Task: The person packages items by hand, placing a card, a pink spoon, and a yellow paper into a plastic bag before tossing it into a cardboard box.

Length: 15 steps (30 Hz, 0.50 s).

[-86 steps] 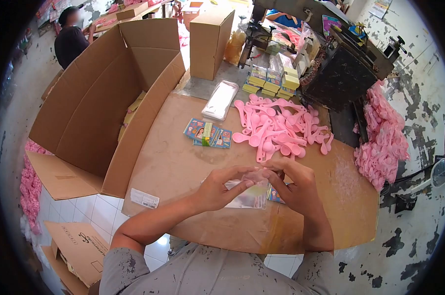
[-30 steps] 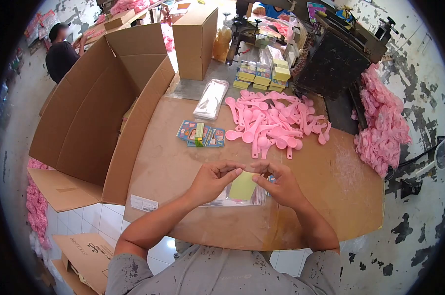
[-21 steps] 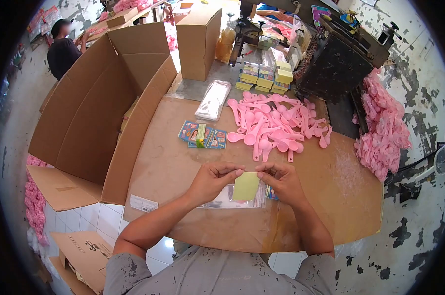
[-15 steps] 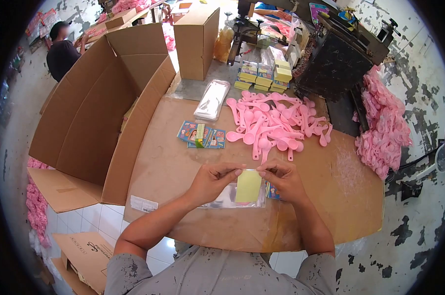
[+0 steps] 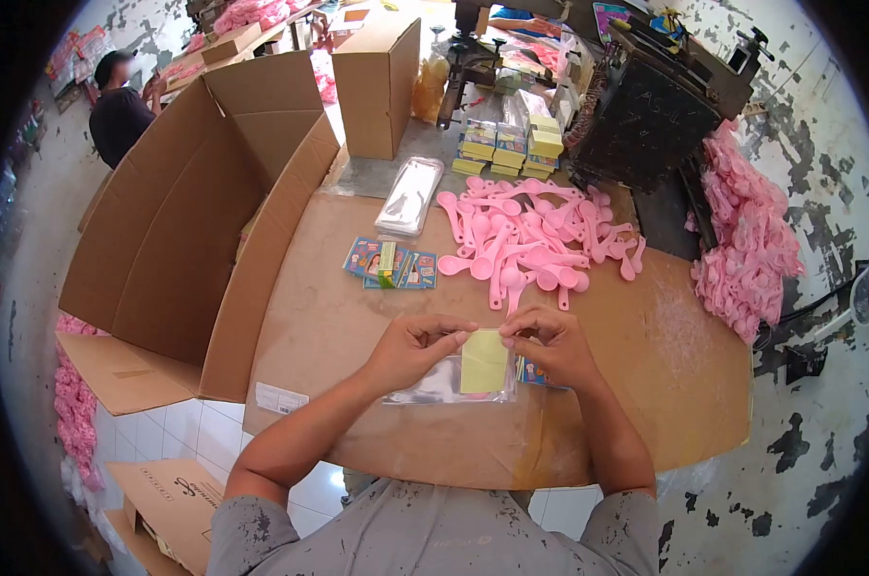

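Note:
My left hand (image 5: 417, 348) and my right hand (image 5: 551, 348) are both closed in a pinch at the top edge of a clear plastic bag. A pale yellow card (image 5: 484, 363) hangs upright between them; whether it lies inside the bag or against it is hard to tell. Beneath it, clear plastic bags (image 5: 423, 389) lie flat on the cardboard-covered table (image 5: 357, 451). By my right hand, partly hidden, are blue printed cards (image 5: 530, 372). Further up lies a loose pile of pink measuring spoons (image 5: 516, 245), left of which sits a bundle of blue printed cards (image 5: 417, 271).
A stack of clear bags (image 5: 409, 197) and piled card bundles (image 5: 497, 144) lie toward the back. A large open carton (image 5: 156, 230) stands at left, a dark machine (image 5: 645, 125) at back right. Pink bagged goods (image 5: 746, 250) hang at right. Another person (image 5: 118, 115) works far left.
The view has shifted slightly, moving the background a little left. Both hands keep their pinch at the bag's top edge, with the yellow card nearly in the same place.

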Each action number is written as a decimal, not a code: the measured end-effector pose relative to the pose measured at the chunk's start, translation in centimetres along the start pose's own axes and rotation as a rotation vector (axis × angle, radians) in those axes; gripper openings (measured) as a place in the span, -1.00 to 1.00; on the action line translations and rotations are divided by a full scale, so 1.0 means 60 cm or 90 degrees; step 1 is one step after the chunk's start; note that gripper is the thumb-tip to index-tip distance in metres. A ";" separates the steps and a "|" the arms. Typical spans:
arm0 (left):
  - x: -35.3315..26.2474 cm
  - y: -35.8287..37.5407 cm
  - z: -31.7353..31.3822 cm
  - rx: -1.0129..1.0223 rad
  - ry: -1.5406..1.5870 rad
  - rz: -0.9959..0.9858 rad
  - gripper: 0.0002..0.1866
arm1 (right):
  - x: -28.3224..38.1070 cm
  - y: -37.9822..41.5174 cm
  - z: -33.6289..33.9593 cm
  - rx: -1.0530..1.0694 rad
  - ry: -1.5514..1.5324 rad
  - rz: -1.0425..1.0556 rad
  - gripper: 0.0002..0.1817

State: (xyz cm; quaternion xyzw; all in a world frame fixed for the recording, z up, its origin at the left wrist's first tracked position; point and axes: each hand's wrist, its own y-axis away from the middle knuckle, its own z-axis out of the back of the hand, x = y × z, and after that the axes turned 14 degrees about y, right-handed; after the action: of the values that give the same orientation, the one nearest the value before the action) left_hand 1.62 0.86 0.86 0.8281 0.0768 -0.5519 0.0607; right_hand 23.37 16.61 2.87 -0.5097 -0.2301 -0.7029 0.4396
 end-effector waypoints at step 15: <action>-0.017 0.006 -0.008 0.062 -0.017 -0.035 -0.61 | 0.057 0.001 -0.007 0.049 -0.034 -0.011 -0.49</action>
State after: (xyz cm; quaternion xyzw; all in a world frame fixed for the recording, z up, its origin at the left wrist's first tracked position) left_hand 1.75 0.51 2.01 0.8203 0.0714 -0.5674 0.0063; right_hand 22.91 14.97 5.85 -0.5089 -0.2732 -0.6836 0.4463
